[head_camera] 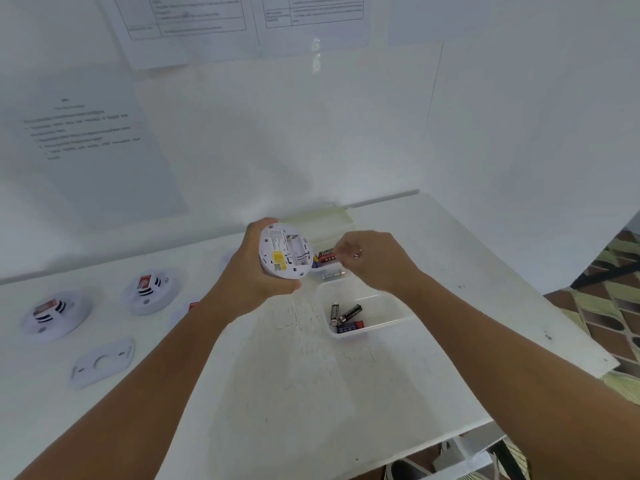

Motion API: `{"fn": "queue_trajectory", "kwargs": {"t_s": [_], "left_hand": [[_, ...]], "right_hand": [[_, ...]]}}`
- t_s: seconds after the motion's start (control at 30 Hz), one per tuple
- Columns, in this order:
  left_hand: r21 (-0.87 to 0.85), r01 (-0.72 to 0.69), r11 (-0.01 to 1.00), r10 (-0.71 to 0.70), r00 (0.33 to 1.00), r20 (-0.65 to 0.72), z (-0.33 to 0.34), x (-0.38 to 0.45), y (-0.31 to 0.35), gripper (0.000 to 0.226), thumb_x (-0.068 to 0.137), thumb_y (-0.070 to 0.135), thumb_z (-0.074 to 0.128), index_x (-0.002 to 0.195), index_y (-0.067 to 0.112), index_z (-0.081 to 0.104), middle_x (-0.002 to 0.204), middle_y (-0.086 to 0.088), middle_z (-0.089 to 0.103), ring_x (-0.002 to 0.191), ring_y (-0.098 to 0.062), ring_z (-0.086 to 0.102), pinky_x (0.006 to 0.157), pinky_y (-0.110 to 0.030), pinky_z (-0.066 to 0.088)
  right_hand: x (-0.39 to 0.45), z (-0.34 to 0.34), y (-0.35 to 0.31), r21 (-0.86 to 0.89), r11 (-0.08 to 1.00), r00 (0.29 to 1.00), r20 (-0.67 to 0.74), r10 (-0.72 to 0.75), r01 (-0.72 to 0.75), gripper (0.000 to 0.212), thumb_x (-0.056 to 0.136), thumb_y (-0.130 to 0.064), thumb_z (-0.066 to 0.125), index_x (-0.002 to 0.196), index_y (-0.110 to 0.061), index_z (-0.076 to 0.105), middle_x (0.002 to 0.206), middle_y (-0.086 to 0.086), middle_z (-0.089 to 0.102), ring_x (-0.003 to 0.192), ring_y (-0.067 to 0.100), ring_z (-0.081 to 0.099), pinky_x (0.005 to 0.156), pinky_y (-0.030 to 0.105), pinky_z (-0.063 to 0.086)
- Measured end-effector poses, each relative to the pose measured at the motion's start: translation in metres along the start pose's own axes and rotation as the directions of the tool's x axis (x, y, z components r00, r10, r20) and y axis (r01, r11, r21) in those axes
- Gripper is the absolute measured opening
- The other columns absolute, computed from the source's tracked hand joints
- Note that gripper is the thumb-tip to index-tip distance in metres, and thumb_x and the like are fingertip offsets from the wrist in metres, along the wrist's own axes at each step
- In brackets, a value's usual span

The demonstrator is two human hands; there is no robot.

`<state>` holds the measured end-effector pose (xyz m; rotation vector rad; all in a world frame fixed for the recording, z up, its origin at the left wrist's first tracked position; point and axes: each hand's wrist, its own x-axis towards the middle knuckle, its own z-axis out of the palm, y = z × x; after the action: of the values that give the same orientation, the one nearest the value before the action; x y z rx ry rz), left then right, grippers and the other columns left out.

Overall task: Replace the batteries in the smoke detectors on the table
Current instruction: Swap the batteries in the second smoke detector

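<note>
The left hand [254,271] grips a smoke detector [284,251] above the table [277,393], its back showing. The right hand [372,259], fingers curled, pinches a battery [326,255] over the far container [330,271] — mostly hidden. The near container [374,301] holds batteries — labels unreadable.

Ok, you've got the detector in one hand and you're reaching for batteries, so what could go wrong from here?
1. The nearer tray also holds loose batteries; if those are the spent ones, they could get mixed up.
2. The left hand holds the open smoke detector tilted in the air, so a new cell may slip out.
3. The right hand pinches a battery by its end, an easy grip to fumble.
</note>
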<state>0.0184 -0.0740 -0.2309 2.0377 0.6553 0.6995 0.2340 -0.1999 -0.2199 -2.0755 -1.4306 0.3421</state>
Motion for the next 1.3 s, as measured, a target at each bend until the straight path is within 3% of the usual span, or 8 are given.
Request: {"fn": "queue_trajectory", "kwargs": {"t_s": [0.13,0.33,0.43,0.73,1.0,1.17,1.23,1.3], "left_hand": [[0.021,0.029,0.999,-0.028,0.999,-0.042,-0.003,0.006,-0.003,0.104,0.059,0.021,0.097,0.142,0.041,0.036,0.130,0.019,0.055,0.122,-0.010,0.057,0.096,-0.032,0.057],[0.021,0.082,0.996,-0.080,0.994,-0.076,-0.004,0.012,-0.011,0.105,0.059,0.016,0.096,0.141,0.043,0.036,0.128,0.017,0.056,0.118,-0.016,0.061,0.090,-0.036,0.061],[0.012,0.100,0.995,-0.099,0.991,-0.087,-0.004,0.015,-0.014,0.105,0.061,0.012,0.096,0.142,0.043,0.037,0.127,0.018,0.057,0.117,-0.016,0.062,0.085,-0.036,0.062],[0.019,0.137,0.990,-0.134,0.985,-0.107,-0.002,0.024,-0.021,0.106,0.058,0.014,0.097,0.140,0.046,0.038,0.123,0.020,0.060,0.113,-0.012,0.064,0.087,-0.042,0.063],[0.054,0.135,0.989,-0.128,0.985,-0.112,0.001,0.030,-0.025,0.106,0.061,0.012,0.098,0.143,0.042,0.036,0.127,0.015,0.059,0.113,-0.014,0.063,0.086,-0.038,0.062],[0.069,0.138,0.988,-0.129,0.984,-0.121,0.001,0.032,-0.026,0.105,0.062,0.011,0.098,0.142,0.041,0.036,0.123,0.022,0.058,0.109,-0.003,0.062,0.084,-0.034,0.062],[0.068,0.135,0.988,-0.127,0.985,-0.118,0.001,0.032,-0.026,0.105,0.062,0.010,0.098,0.142,0.040,0.037,0.121,0.025,0.058,0.110,-0.001,0.062,0.084,-0.032,0.062],[0.061,0.134,0.989,-0.127,0.986,-0.109,0.001,0.032,-0.027,0.105,0.062,0.010,0.098,0.143,0.039,0.037,0.120,0.026,0.058,0.111,-0.001,0.062,0.084,-0.033,0.063]], "right_hand": [[0.040,0.004,0.002,-0.104,0.993,0.991,0.125,-0.035,0.049,0.022,0.100,-0.025,0.061,0.116,-0.023,0.076,0.121,-0.006,0.071,0.110,0.015,0.064,0.100,0.032,0.050],[0.085,0.027,0.013,-0.271,0.950,0.947,0.312,-0.068,0.157,0.027,0.103,-0.022,0.055,0.123,-0.024,0.074,0.129,-0.006,0.068,0.115,0.017,0.063,0.089,0.025,0.045],[0.097,0.035,0.017,-0.323,0.922,0.927,0.365,-0.086,0.213,0.030,0.105,-0.024,0.051,0.128,-0.026,0.070,0.136,-0.006,0.064,0.119,0.019,0.060,0.096,0.030,0.048],[0.113,0.030,0.019,-0.464,0.821,0.884,0.457,-0.100,0.332,0.041,0.098,-0.007,0.052,0.121,-0.036,0.069,0.122,-0.004,0.065,0.100,0.020,0.064,0.080,0.033,0.055],[0.120,0.029,0.024,-0.468,0.791,0.870,0.468,-0.155,0.393,0.021,0.097,-0.024,0.061,0.116,-0.033,0.067,0.116,-0.002,0.065,0.098,0.022,0.064,0.083,0.034,0.054],[0.116,0.024,0.027,-0.264,0.885,0.899,0.325,-0.292,0.383,0.019,0.096,-0.025,0.056,0.109,-0.033,0.067,0.098,-0.007,0.066,0.089,0.019,0.064,0.080,0.038,0.057],[0.110,0.021,0.021,-0.001,0.944,0.929,0.178,-0.325,0.330,0.012,0.093,-0.024,0.064,0.100,-0.030,0.071,0.090,-0.011,0.070,0.083,0.013,0.068,0.080,0.035,0.059],[0.101,0.017,0.008,0.289,0.921,0.957,0.049,-0.286,0.260,0.007,0.092,-0.023,0.070,0.096,-0.029,0.073,0.086,-0.010,0.073,0.074,0.008,0.071,0.076,0.028,0.060]]}}
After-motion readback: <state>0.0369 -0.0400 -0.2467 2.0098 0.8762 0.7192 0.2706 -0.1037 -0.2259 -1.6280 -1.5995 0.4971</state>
